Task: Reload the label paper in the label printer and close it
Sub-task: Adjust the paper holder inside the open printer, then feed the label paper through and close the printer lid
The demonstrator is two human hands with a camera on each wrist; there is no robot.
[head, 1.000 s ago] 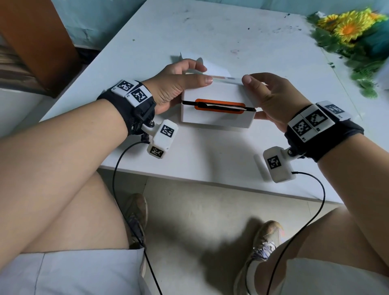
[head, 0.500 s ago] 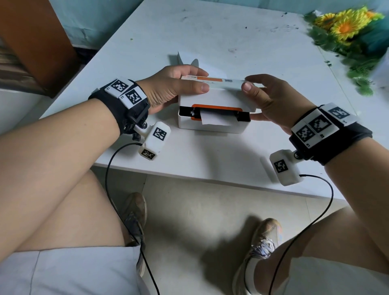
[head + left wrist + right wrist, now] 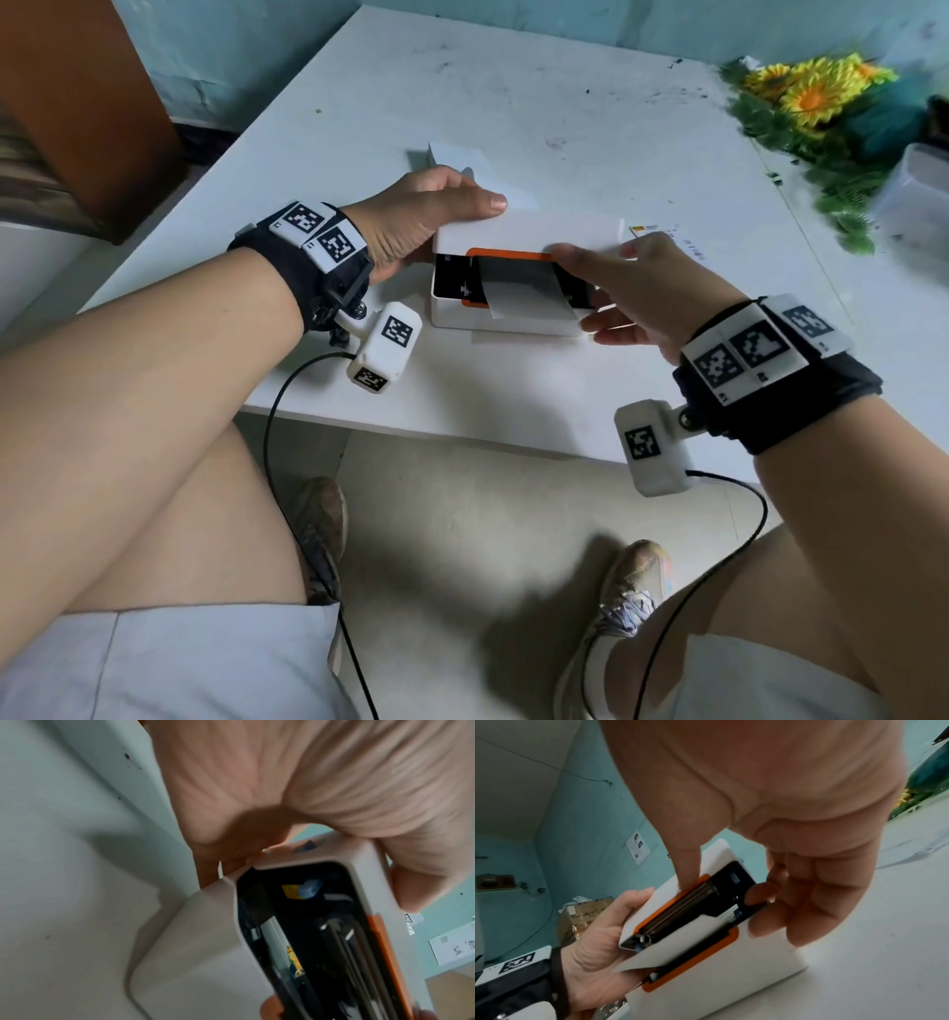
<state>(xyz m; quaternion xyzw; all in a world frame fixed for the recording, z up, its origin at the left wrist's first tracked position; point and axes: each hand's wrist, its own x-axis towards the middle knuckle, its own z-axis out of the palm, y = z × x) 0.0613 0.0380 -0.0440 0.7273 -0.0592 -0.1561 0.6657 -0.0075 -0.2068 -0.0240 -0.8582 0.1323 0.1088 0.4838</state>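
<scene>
A white label printer (image 3: 452, 318) with orange trim stands near the table's front edge, its lid (image 3: 539, 234) raised off the base with a dark gap between them. A white strip of label paper (image 3: 529, 303) hangs out of the gap over the front. My left hand (image 3: 462, 205) grips the lid's left end, thumb on top and fingers behind. My right hand (image 3: 616, 288) pinches the lid's right end, thumb on its orange edge. In the right wrist view the label paper (image 3: 680, 941) lies across the base's orange rim. The left wrist view shows the lid frame (image 3: 359, 872) under my thumb.
A loose white sheet (image 3: 457, 154) lies behind the printer and a printed label (image 3: 662, 231) to its right. Artificial flowers (image 3: 816, 97) and a clear plastic container (image 3: 919, 195) fill the back right corner. A brown cabinet (image 3: 77, 103) stands left of the table (image 3: 462, 411).
The lid was down on the base a second ago and now stands lifted. A strip of label paper has come out over the front. My right thumb has shifted onto the lid's orange edge.
</scene>
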